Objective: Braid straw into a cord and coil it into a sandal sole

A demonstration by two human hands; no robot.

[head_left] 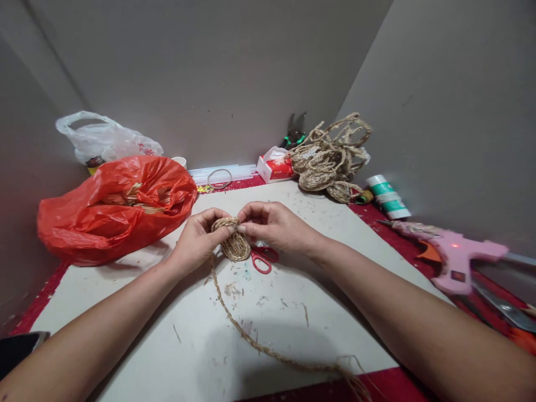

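Note:
Between my two hands is a small oval coil of braided straw cord (235,245). My left hand (201,234) grips its left side, thumb across the front and fingers behind. At the coil's upper right edge, my right hand (270,223) pinches with thumb and forefinger. A loose tail of the braided cord (251,340) hangs from the coil and runs over the white board (159,329) to its front edge, where it frays. Just below my right hand lie red-handled scissors (263,263), their blades mostly hidden.
A red plastic bag (113,223) holding straw sits at the left, before a white bag (113,139). Behind stand a tissue pack (274,167) and a cord bundle (322,162). At right are a spool (388,196), a pink glue gun (454,254) and shears (508,310).

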